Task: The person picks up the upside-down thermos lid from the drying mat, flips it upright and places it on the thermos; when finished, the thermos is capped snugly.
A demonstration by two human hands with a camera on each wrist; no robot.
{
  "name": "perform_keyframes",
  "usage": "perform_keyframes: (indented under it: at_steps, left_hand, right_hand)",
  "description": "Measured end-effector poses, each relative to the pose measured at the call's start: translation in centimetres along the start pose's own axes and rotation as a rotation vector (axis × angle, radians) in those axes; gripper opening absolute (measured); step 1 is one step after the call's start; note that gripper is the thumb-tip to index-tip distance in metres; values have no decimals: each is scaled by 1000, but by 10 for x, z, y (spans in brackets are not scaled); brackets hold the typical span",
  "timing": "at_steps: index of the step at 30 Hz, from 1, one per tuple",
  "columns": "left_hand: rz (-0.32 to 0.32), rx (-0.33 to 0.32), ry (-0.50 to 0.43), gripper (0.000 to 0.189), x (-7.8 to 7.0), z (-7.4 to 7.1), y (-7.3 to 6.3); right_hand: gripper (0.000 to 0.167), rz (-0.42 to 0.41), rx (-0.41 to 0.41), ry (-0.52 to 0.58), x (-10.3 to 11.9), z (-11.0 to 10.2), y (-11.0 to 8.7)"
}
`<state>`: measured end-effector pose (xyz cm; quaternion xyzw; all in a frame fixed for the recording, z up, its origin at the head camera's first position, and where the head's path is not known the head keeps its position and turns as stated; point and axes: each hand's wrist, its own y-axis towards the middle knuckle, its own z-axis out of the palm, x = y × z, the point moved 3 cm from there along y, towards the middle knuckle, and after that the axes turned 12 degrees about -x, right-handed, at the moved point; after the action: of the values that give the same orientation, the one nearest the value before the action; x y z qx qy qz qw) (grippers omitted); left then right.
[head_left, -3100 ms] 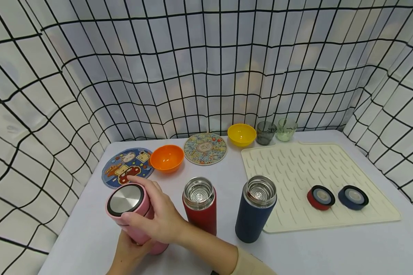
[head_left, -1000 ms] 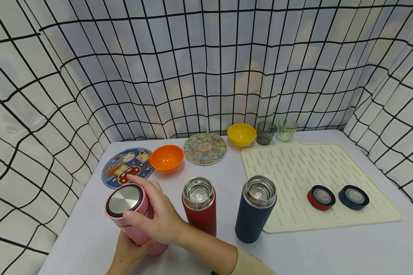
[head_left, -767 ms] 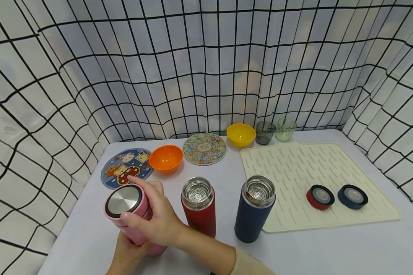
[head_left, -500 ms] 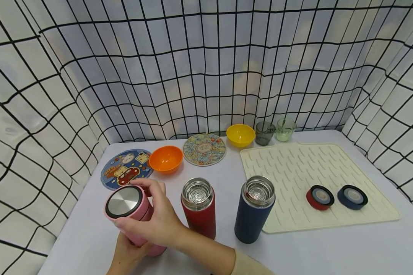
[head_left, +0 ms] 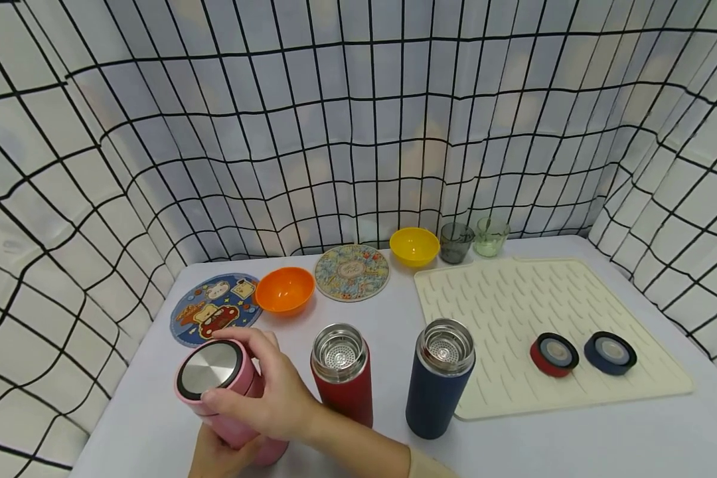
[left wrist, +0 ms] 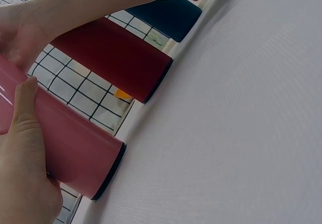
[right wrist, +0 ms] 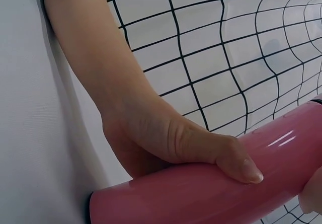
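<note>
A pink thermos [head_left: 233,428] with a steel-topped lid [head_left: 210,368] stands at the front left in the head view. My left hand [head_left: 218,458] grips its body low down; in the left wrist view the thumb lies along the pink wall above the dark base. Round the lid's right side curl the thumb and fingers of my right hand [head_left: 277,392]. Right of it stand a red thermos [head_left: 343,398] and a navy thermos [head_left: 433,401], both upright and lidless, with steel strainers in their mouths. The right forearm passes in front of the red one.
A cream drying mat [head_left: 496,299] on the right bears a red lid [head_left: 538,358] and a navy lid [head_left: 597,358], undersides up. Along the back are a blue round mat [head_left: 185,315], orange bowl [head_left: 285,292], patterned mat [head_left: 351,272], yellow bowl [head_left: 415,247], grey glass [head_left: 456,242] and green glass [head_left: 491,237].
My right hand's thumb and fingers have shifted a little round the pink lid, while the left hand keeps its grip. The head view has tilted up slightly. The other things stay put.
</note>
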<state>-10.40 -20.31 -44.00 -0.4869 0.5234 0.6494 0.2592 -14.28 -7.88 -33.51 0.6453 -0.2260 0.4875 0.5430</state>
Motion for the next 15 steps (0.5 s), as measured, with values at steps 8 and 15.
perform_keyframes:
  at_steps: [8,15]
  left_hand:
    - [-18,-17,-87,78,4,1,-3]
    - [33,-5,-103,78,1,4,0]
  right_hand:
    - [67,-48,-4,-101,-3,0,-1]
    - [68,-16,45,16,-3,-1,1]
